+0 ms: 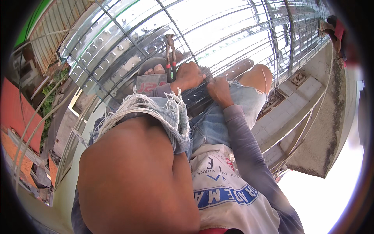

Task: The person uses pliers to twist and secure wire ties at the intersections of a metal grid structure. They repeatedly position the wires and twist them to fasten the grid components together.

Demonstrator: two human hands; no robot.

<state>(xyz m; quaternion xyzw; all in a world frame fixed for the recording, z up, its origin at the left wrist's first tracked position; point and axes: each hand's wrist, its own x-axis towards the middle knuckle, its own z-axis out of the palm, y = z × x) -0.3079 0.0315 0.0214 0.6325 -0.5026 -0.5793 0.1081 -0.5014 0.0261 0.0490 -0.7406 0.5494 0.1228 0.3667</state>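
Observation:
My left hand point(188, 75) and my right hand point(220, 91) meet in front of my knees, fingertips almost touching, low over the steel bar mesh point(125, 33). Both are closed, with fingers pinched together; whatever lies between them is too small or hidden to make out. Just left of my left hand are pincers point(170, 54), jaws pointing away from me and red-and-black handles toward me. Their handle ends reach close to my left wrist. Shiny corrugated metal decking point(91, 58) lies under the mesh.
My sandalled foot point(152, 80) rests beside the pincers. Another person point(338, 37) is at the far right edge. A concrete ledge point(319, 144) and ropes run along the right. Beyond the deck's left edge, rooftops point(23, 113) and cables point(37, 109) show below.

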